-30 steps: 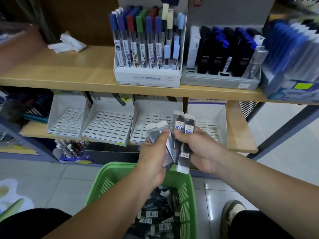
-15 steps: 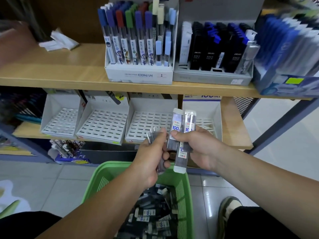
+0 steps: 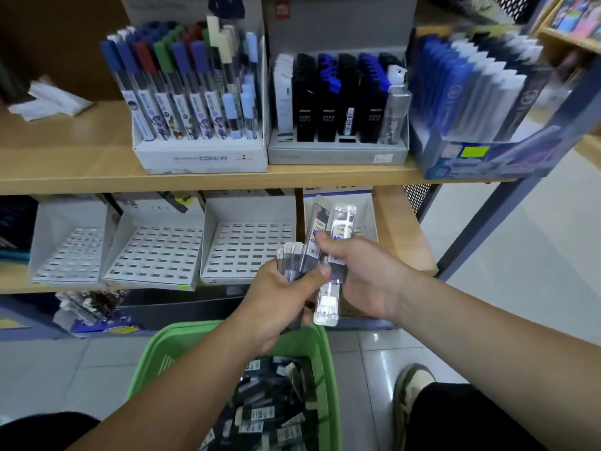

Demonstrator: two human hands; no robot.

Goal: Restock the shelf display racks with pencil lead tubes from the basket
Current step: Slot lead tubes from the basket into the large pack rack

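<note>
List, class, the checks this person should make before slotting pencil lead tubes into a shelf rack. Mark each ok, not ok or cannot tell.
1. Right hand grips two clear plastic lead tubes: ok.
2. Left hand holds a spare bundle of tubes: ok.
3. White slotted plastic rack left of the hands has open slots: ok.
4. Rightmost rack, behind the tubes, has room: cannot tell, mostly hidden.
5. Green plastic basket below the hands holds stock: ok.
</note>
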